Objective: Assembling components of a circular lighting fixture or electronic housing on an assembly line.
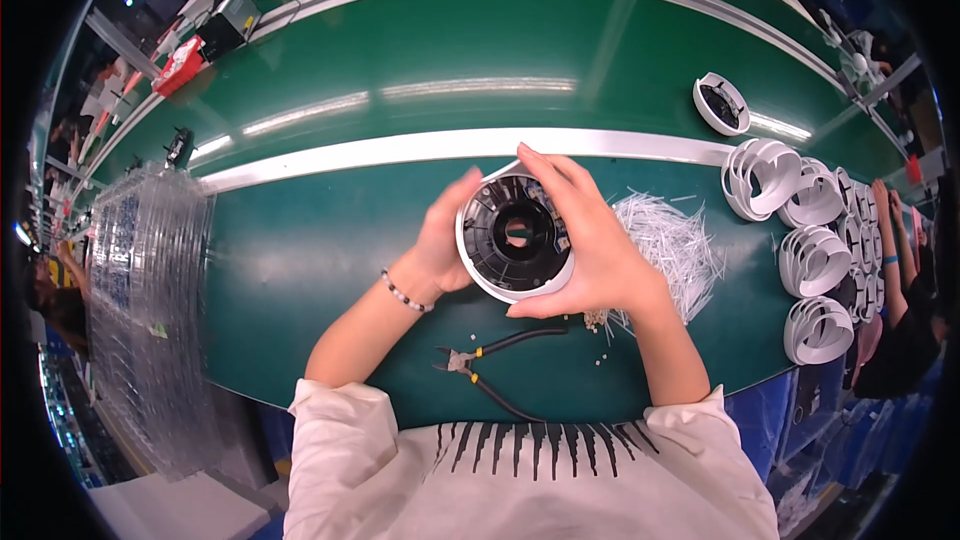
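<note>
Between my two hands is a round white housing with a black inner part (486, 248), held above the green table with its hollow side up. A hole shows at its middle, and small coloured parts sit along its right inner edge. My left hand (440, 245) is closed round the left side of the rim. From the right, my right hand (610, 260) grips it, fingers at the far edge and thumb at the near edge. Below the hands lie open diagonal cutters (459, 361) with black handles. Right of my right hand is a pile of thin white strips (675, 255), with small beige bits (597, 320) near my right wrist.
Stacked clear plastic trays (150, 290) stand at the left. White rings (815, 262) are stacked along the right side. Beyond the metal rail, a white housing (722, 104) and a black part (178, 146) rest on the green belt. Another person's arm (893, 255) is at far right.
</note>
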Action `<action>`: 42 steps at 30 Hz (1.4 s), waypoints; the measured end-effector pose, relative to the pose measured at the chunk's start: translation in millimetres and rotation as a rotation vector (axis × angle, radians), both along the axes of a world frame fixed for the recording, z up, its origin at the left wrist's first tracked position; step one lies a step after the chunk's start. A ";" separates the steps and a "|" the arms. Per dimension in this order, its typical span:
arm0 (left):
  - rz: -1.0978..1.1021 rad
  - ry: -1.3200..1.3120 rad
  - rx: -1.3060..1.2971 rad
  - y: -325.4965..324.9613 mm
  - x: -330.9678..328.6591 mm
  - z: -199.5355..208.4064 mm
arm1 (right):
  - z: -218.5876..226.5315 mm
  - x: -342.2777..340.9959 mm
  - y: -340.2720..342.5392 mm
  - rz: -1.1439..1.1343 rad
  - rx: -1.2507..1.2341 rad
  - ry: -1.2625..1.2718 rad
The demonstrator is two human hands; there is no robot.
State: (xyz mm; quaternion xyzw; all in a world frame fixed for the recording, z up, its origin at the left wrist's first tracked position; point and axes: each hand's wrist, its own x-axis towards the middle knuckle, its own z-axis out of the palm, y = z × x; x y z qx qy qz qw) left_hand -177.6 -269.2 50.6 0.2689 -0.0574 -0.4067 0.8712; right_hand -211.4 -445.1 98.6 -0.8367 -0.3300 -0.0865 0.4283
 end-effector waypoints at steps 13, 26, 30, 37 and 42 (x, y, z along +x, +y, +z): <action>0.157 0.082 0.154 -3.8 -8.7 10.2 | -37.2 -16.0 6.1 -0.260 -0.041 -0.377; -0.089 0.183 0.108 6.6 19.5 -4.1 | -17.5 -9.4 -6.7 -0.110 -0.022 -0.661; 0.191 0.136 0.289 18.2 31.8 -24.5 | -19.9 -26.2 -6.7 -0.259 -0.099 -0.492; 0.661 -0.049 0.582 -4.2 139.3 -60.8 | -56.2 -94.7 -12.0 -0.231 -0.225 -0.395; 0.770 -0.053 0.691 35.0 164.3 -52.8 | -59.6 -90.3 1.9 -0.244 -0.184 -0.358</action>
